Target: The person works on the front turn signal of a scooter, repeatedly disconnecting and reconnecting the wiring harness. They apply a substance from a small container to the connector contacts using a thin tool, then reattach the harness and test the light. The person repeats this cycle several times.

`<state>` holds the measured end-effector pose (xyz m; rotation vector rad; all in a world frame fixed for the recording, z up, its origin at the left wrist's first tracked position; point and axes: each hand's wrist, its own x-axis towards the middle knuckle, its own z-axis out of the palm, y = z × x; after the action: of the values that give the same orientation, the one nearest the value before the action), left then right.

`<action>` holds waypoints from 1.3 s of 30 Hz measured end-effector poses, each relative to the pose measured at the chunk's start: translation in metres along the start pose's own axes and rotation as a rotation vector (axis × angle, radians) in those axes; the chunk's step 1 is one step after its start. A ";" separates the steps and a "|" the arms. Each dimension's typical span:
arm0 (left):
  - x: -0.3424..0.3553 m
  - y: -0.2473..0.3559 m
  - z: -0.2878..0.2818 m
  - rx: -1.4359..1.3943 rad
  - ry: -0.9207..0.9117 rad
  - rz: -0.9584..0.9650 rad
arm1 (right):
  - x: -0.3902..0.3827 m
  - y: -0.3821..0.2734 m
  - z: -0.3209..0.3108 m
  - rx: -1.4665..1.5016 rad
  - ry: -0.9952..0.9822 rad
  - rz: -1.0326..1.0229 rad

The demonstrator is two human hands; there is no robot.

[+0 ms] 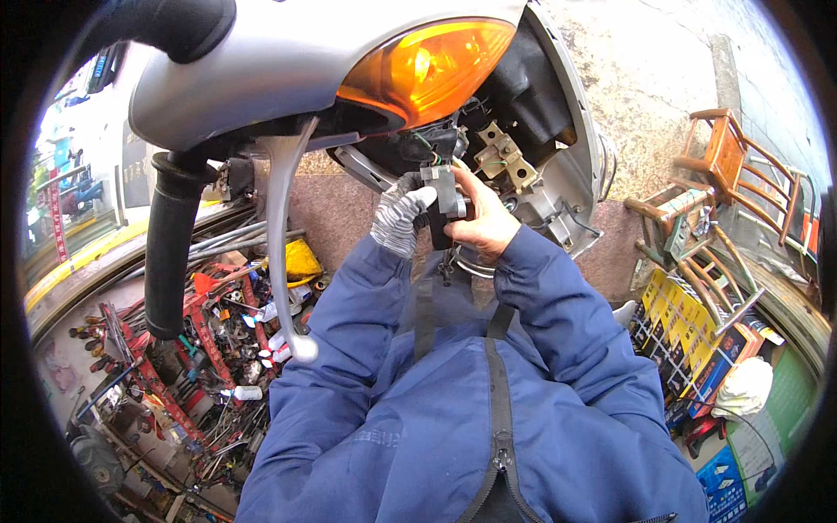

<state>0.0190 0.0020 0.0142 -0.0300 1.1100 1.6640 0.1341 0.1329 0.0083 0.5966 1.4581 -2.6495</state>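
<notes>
My left hand (403, 216), in a grey striped glove, and my bare right hand (488, 218) meet in front of my chest. Between them they grip a small dark grey and black block-shaped part (441, 193); its exact kind cannot be made out. The gloved thumb lies on its left side, while the right fingers and thumb close round the other side. Just beyond, the opened scooter front (558, 187) shows wires and a tan metal bracket (506, 159). Above it is a big orange turn signal lens (432, 70).
A black handlebar grip (174, 253) and a silver brake lever (277, 235) jut out at my left. Tools and loose parts (200, 366) crowd the lower left around a yellow bag (301, 261). Wooden chairs (728, 161) and boxes (684, 327) stand at the right, with a white cloth (744, 386).
</notes>
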 end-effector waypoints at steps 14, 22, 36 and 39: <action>-0.005 0.004 0.015 0.146 0.127 0.031 | 0.001 -0.042 -0.028 -0.304 -0.144 0.201; -0.009 0.010 0.014 0.232 0.140 -0.126 | 0.022 -0.055 -0.010 -0.610 0.216 -0.315; -0.009 0.011 0.012 0.380 0.177 -0.094 | 0.028 -0.046 -0.009 -0.747 0.230 -0.377; -0.008 0.008 0.007 0.461 0.179 0.004 | 0.027 -0.041 -0.012 -0.693 0.233 -0.309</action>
<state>0.0198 0.0011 0.0276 0.1223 1.6084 1.3933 0.1031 0.1689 0.0260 0.6494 2.5307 -2.0527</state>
